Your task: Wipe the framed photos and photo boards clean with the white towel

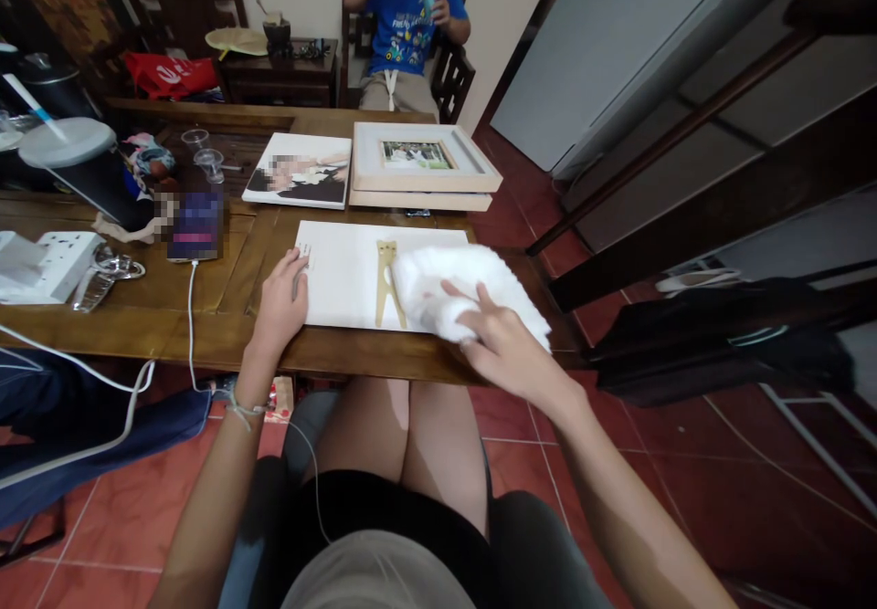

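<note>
White cloth (458, 282) under right hand (503, 344), fingers spread; left hand (280, 303), flat, pins board (343, 271) at 9 o'clock. Risk: cloth may snag stand (385, 291).

Wooden table (206, 317), brown. Near edge: white board (343, 271) lying flat, fluffy white cloth (472, 285) over its right end and the tabletop. Behind: photo print (300, 171), framed picture (421, 160) stacked on another frame. Left: phone (195, 225) with cable (190, 317), white power strip (58, 262), clear cups (206, 157).
</note>
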{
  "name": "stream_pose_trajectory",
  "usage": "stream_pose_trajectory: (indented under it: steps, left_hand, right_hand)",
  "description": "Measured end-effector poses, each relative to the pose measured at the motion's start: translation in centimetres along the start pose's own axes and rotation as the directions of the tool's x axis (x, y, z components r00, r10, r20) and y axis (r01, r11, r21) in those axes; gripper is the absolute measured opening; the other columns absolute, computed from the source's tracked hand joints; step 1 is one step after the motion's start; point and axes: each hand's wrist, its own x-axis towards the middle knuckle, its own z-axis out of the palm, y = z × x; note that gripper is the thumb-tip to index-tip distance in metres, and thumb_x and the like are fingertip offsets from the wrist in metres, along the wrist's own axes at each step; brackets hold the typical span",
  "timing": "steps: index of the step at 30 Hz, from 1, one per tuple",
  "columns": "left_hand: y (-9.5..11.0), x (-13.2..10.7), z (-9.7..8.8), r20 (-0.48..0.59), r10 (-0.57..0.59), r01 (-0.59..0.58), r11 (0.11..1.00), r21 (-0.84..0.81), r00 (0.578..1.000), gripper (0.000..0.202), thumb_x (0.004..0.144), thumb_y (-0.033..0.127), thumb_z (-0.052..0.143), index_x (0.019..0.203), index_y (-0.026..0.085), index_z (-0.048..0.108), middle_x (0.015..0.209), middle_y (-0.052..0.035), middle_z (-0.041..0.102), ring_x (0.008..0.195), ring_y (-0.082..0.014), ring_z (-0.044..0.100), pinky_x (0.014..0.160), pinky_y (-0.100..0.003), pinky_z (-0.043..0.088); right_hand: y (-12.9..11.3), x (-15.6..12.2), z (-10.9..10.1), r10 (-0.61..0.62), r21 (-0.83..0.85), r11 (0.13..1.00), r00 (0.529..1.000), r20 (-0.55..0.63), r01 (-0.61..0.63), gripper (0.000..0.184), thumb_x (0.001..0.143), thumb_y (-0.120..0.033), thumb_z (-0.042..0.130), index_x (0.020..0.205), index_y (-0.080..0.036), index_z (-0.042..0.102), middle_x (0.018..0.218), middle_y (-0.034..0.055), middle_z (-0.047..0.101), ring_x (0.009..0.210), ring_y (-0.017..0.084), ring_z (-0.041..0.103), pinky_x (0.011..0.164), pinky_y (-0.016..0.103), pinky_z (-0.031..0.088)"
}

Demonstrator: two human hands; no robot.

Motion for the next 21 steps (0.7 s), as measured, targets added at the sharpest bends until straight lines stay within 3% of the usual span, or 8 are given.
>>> stream_pose_trajectory:
  steps: [2, 4, 6, 9, 13, 15, 18, 21]
  left_hand:
    - [0.0, 0.0, 0.0, 0.003, -0.001, 0.001, 1.000, 0.000, 1.000, 0.032, 0.091, 0.016, 0.045, 0.116, 0.013, 0.064, 0.137, -0.0145, 0.059, 0.131, -0.0260, 0.053, 0.113, -0.048, 0.040]
    - [0.0, 0.1, -0.1, 0.007, -0.002, 0.002, 1.000, -0.003, 1.000, 0.032, 0.091, 0.017, 0.045, 0.117, 0.013, 0.064, 0.137, -0.0147, 0.059, 0.131, -0.0261, 0.053, 0.113, -0.048, 0.040]
    - [0.1, 0.1, -0.1, 0.014, -0.006, 0.006, 1.000, -0.006, 1.000, 0.032, 0.092, 0.016, 0.045, 0.117, 0.012, 0.064, 0.137, -0.0153, 0.058, 0.131, -0.0261, 0.052, 0.113, -0.048, 0.039]
    - [0.1, 0.1, -0.2, 0.021, -0.011, 0.012, 1.000, -0.004, 1.000, 0.032, 0.091, 0.016, 0.045, 0.117, 0.011, 0.064, 0.138, -0.0162, 0.058, 0.131, -0.0260, 0.052, 0.114, -0.047, 0.039]
    - [0.2, 0.1, -0.2, 0.028, -0.017, 0.017, 1.000, -0.009, 0.999, 0.032, 0.091, 0.016, 0.045, 0.117, 0.011, 0.064, 0.138, -0.0164, 0.057, 0.132, -0.0257, 0.051, 0.114, -0.047, 0.038]
    - [0.2, 0.1, -0.2, 0.023, -0.017, 0.017, 1.000, -0.012, 1.000, 0.032, 0.091, 0.016, 0.045, 0.117, 0.012, 0.064, 0.138, -0.0151, 0.058, 0.131, -0.0254, 0.052, 0.114, -0.047, 0.039]
    - [0.2, 0.1, -0.3, 0.012, -0.007, 0.007, 1.000, -0.011, 1.000, 0.032, 0.091, 0.017, 0.046, 0.117, 0.014, 0.064, 0.137, -0.0135, 0.059, 0.130, -0.0250, 0.053, 0.113, -0.048, 0.040]
    - [0.2, 0.1, -0.3, 0.014, -0.001, 0.001, 1.000, -0.009, 1.000, 0.032, 0.091, 0.017, 0.045, 0.117, 0.013, 0.064, 0.137, -0.0147, 0.059, 0.130, -0.0258, 0.053, 0.114, -0.048, 0.039]
  right_hand:
    - [-0.8, -1.9, -1.6, -0.027, 0.058, 0.998, 0.995, 0.093, 0.021, 0.016, 0.065, -0.010, 0.041, 0.068, -0.025, 0.049, 0.117, 0.0094, 0.070, 0.123, 0.031, 0.057, 0.114, 0.054, 0.029]
    - [-0.2, -2.4, -3.2, -0.014, 0.097, 0.995, 0.988, 0.155, -0.001, 0.015, 0.065, -0.012, 0.040, 0.065, -0.026, 0.047, 0.091, 0.0043, 0.073, 0.099, 0.029, 0.066, 0.105, 0.050, 0.040]
    - [1.6, -1.4, -4.1, 0.053, 0.101, 0.992, 0.986, 0.159, -0.070, 0.012, 0.067, -0.017, 0.040, 0.059, -0.026, 0.043, 0.065, 0.0016, 0.064, 0.073, 0.026, 0.064, 0.086, 0.046, 0.049]
    - [4.9, 2.1, -3.6, 0.170, 0.082, 0.981, 0.984, 0.054, -0.174, 0.013, 0.068, -0.024, 0.041, 0.055, -0.025, 0.039, 0.056, 0.0011, 0.051, 0.063, 0.024, 0.057, 0.069, 0.041, 0.049]
    - [6.4, 6.4, -0.8, 0.176, -0.021, 0.984, 0.981, -0.083, -0.178, 0.009, 0.071, -0.021, 0.042, 0.062, -0.023, 0.044, 0.067, 0.0049, 0.062, 0.083, 0.029, 0.063, 0.090, 0.051, 0.045]
    - [5.4, 6.9, 0.6, 0.128, -0.117, 0.983, 0.986, -0.103, -0.140, 0.011, 0.072, -0.016, 0.041, 0.071, -0.021, 0.051, 0.091, 0.0119, 0.070, 0.109, 0.036, 0.060, 0.102, 0.062, 0.034]
    - [2.6, 4.9, 1.7, 0.040, -0.203, 0.978, 0.996, -0.077, -0.055, 0.019, 0.072, -0.010, 0.041, 0.080, -0.017, 0.057, 0.132, 0.0204, 0.060, 0.139, 0.041, 0.036, 0.108, 0.071, 0.020]
    - [-0.4, 0.8, 1.1, -0.027, -0.154, 0.988, 1.000, 0.010, 0.029, 0.021, 0.072, -0.007, 0.040, 0.076, -0.018, 0.057, 0.141, 0.0194, 0.053, 0.143, 0.038, 0.030, 0.112, 0.070, 0.019]
